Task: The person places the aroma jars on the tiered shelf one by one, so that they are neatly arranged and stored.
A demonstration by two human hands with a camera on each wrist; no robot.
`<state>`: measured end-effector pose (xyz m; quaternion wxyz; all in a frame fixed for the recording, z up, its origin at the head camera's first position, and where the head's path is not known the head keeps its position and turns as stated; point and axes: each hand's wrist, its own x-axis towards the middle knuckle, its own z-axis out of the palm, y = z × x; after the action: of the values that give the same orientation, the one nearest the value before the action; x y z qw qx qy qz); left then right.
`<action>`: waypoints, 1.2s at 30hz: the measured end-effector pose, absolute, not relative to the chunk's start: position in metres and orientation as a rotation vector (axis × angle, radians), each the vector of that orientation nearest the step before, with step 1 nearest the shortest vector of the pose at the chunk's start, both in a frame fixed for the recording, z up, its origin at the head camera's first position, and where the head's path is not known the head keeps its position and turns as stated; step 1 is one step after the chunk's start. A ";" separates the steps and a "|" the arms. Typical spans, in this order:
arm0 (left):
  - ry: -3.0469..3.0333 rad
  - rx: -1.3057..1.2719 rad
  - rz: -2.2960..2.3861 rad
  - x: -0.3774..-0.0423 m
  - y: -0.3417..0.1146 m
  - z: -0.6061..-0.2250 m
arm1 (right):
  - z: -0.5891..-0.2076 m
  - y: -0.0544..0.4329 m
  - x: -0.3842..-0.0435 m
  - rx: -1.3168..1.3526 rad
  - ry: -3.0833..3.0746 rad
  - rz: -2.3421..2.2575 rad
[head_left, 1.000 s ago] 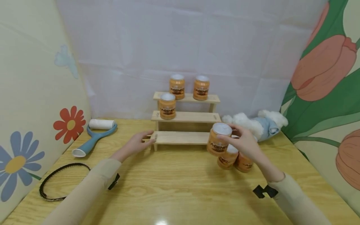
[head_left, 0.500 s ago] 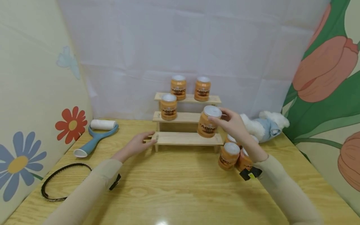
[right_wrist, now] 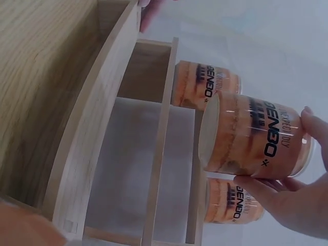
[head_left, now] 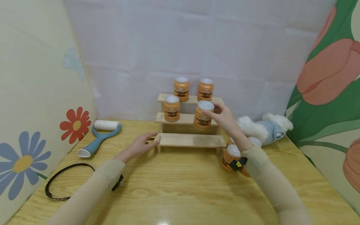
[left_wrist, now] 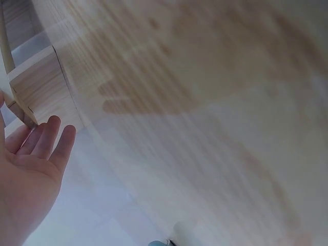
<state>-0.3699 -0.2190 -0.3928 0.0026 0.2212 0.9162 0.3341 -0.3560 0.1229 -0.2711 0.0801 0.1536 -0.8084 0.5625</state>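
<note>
My right hand (head_left: 225,119) grips an orange can (head_left: 202,118) with a white top, thumb and fingers near its upper rim. The held can is upright at the right part of the middle shelf (head_left: 184,118) of a three-step wooden rack; in the right wrist view the can (right_wrist: 256,134) looks just off the shelf. Another can (head_left: 172,109) stands on that shelf's left end. Two more, a left can (head_left: 181,90) and a right can (head_left: 205,90), stand on the top shelf. My left hand (head_left: 139,146) rests its fingertips at the left end of the bottom shelf (head_left: 191,140), fingers relaxed.
More orange cans (head_left: 231,158) stand on the table right of the rack, partly behind my right forearm. A white plush toy in blue (head_left: 267,128) lies behind them. At left are a blue-handled lint roller (head_left: 99,137) and a black headband (head_left: 53,178).
The right hand has lifted the can up and leftward from beside the table cans to the middle shelf. My left hand stays at the bottom shelf's left end.
</note>
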 end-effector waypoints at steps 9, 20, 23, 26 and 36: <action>2.887 0.705 1.043 -0.367 -0.219 -0.390 | -0.269 0.108 -0.377 0.485 -2.417 1.666; 2.882 0.708 1.047 -0.368 -0.219 -0.391 | -0.275 0.093 -0.398 0.467 -2.460 1.656; 2.873 0.700 1.051 -0.368 -0.219 -0.393 | -0.280 0.092 -0.401 0.492 -2.468 1.651; 2.867 0.698 1.063 -0.369 -0.218 -0.395 | -0.284 0.092 -0.405 0.506 -2.468 1.665; 2.861 0.683 1.080 -0.368 -0.218 -0.393 | -0.282 0.086 -0.412 0.415 -2.518 1.704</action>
<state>-0.3677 -0.2184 -0.3926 0.0040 0.2181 0.9130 0.3448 -0.4122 0.0861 -0.2823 0.0366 0.1352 -0.8200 0.5550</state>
